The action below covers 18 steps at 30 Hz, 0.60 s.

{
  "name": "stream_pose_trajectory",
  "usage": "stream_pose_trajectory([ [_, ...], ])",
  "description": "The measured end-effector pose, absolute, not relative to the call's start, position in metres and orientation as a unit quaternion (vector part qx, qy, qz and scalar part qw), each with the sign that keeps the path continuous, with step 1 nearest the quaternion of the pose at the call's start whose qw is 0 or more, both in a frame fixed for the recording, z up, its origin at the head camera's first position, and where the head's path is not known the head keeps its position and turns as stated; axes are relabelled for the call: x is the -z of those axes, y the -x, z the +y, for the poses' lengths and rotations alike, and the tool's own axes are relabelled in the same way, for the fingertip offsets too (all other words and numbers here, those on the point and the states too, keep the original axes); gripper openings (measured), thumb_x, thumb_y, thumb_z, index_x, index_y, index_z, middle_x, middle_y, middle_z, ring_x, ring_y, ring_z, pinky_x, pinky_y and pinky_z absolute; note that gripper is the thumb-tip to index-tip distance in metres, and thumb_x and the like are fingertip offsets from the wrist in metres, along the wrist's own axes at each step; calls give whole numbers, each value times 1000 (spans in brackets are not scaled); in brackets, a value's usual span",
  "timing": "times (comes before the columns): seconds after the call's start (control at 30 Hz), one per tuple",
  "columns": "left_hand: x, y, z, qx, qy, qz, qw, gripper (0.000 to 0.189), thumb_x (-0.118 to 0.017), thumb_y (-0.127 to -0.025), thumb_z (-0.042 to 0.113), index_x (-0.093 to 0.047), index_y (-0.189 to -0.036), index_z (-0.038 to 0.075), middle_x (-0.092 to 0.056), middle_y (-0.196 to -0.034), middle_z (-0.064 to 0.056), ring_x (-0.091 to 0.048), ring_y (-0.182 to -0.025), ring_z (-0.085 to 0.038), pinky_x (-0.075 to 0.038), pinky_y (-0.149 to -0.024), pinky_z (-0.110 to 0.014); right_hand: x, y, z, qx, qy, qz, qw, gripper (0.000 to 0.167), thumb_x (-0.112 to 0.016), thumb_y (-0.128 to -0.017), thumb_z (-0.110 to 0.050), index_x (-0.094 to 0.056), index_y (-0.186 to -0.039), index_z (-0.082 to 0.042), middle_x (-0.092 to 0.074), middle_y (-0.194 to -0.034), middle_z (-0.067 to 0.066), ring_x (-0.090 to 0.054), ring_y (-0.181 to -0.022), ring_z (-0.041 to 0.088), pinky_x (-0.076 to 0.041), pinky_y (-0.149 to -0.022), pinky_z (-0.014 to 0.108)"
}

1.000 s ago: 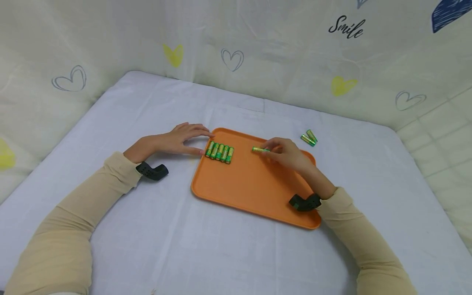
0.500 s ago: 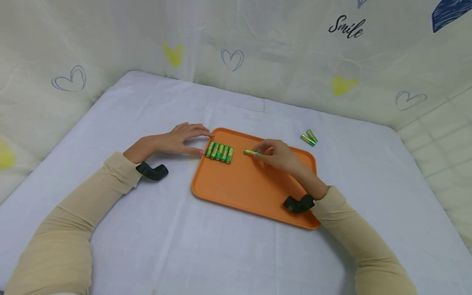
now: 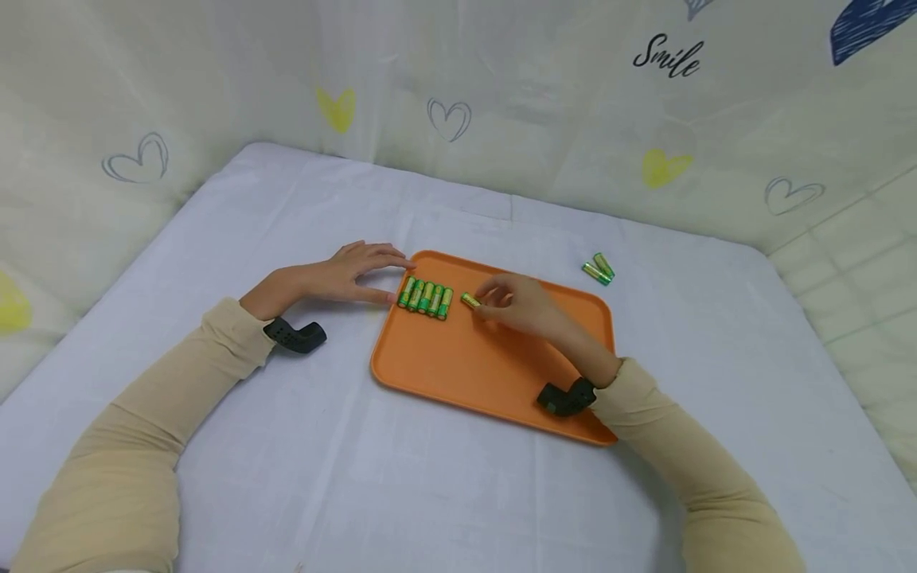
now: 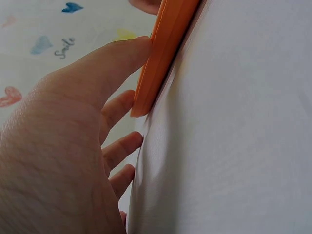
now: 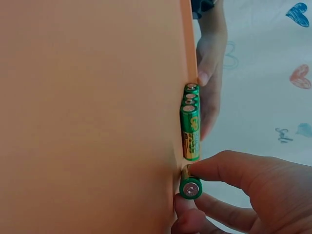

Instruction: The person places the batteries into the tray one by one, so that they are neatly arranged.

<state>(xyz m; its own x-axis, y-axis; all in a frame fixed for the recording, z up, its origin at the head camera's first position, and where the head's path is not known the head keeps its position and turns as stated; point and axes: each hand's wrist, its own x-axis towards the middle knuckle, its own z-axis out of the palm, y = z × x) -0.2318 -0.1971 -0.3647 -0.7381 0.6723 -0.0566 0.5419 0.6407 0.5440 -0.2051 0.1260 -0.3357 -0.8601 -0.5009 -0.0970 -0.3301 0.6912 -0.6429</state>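
My right hand (image 3: 519, 305) pinches a green and gold battery (image 3: 470, 300) between thumb and fingers, just over the orange tray (image 3: 458, 362). In the right wrist view this battery (image 5: 190, 187) shows its flat end, close to the tray surface. To its left, a row of several matching batteries (image 3: 426, 298) lies side by side along the tray's left end. A small gap separates the held one from the row. My left hand (image 3: 344, 273) is spread, its thumb and a fingertip touching the tray's left rim, as the left wrist view also shows with the thumb (image 4: 131, 51) against it.
Two more batteries (image 3: 598, 270) lie on the white cloth beyond the tray's far right corner. The white-covered table (image 3: 430, 485) extends around the tray. Behind it hangs a pale curtain (image 3: 544, 103) printed with hearts.
My right hand has moved left across the tray with the battery, which has turned from lying nearly crosswise to slanting. The left hand has stayed at the rim.
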Motion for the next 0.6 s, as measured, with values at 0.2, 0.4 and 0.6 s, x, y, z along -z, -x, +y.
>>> stream_pose_trajectory([
  [0.2,365,231,-198,-260,-341,894,129,64,-62,-93,46,-40,-149,22,-34,-151,-7,-13,-148,-30,3,-116,-56,333,202,118,328,238,903,143,32,-70,-90,-17,-64,-119,-4,-66,-95,12,-61,-78,22,-48,-65,31],
  [0.4,366,232,-199,-258,-342,895,127,65,-61,-94,47,-39,-149,22,-34,-152,-7,-12,-148,-30,4,-116,-56,334,202,113,332,239,900,151,42,-68,-92,-20,-57,-129,-3,-66,-98,13,-63,-79,22,-49,-67,31],
  [0.6,366,233,-198,-257,-344,894,126,66,-61,-93,48,-39,-149,23,-34,-152,-6,-13,-148,-30,3,-116,-56,334,201,110,340,225,897,170,58,-71,-90,-23,-47,-139,-2,-65,-99,12,-61,-83,23,-49,-70,31],
])
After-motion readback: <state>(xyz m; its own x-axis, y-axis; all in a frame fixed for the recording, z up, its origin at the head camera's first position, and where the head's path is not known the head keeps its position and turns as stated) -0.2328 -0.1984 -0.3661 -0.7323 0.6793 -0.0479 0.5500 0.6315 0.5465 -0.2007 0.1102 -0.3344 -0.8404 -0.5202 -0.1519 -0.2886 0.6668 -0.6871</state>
